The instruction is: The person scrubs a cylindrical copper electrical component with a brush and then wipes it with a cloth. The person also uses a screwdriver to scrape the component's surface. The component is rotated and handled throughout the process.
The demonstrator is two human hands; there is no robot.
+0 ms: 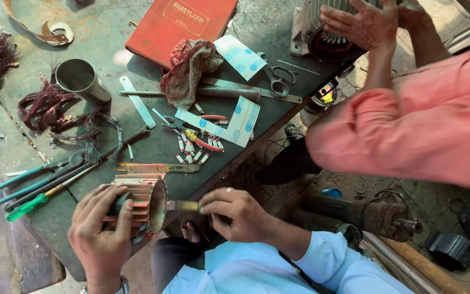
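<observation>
My left hand [100, 231] grips a finned metal motor stator housing [143, 202] that rests on its side at the near edge of the dark workbench [153, 147]. My right hand [234, 213], a ring on one finger, pinches a short yellowish stick-like tool [183, 206] whose tip points into the housing's open end. Both sleeves are light blue.
Another person in a pink shirt [431, 125] leans over a second finned motor [327, 32] at the bench's far right corner. On the bench lie copper wire bundles [44, 106], a steel cup [80, 79], pliers [33, 182], scissors [279, 80], a red book [178, 24], a cloth [189, 68] and paper strips [229, 122].
</observation>
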